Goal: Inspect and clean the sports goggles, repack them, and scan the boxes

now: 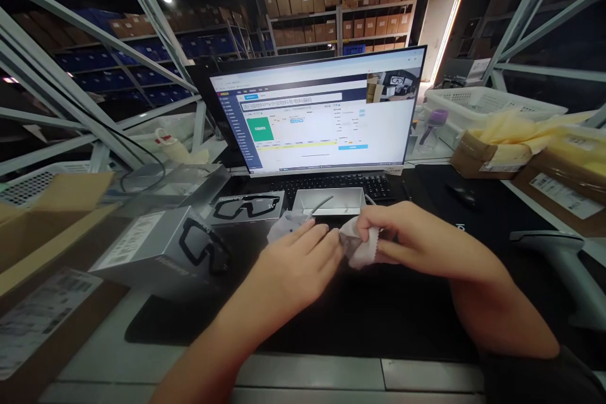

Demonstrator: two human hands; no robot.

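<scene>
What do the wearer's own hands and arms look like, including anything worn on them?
The left hand and right hand are bare, with no glove or watch visible. A plain dark sleeve shows by the right elbow; none shows on the left.

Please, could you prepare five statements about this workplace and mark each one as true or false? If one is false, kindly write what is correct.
1. The right hand has a pale cloth in its grip. True.
2. Gloves cover both of the person's hands. False: the left hand is bare, and so is the right.
3. An open grey box lies between the hands and the keyboard. True.
4. Every screen here is dark. False: the monitor is lit and shows a page with a green block.
5. Nothing lies to the right of the right hand. False: a white handheld scanner lies there.
</scene>
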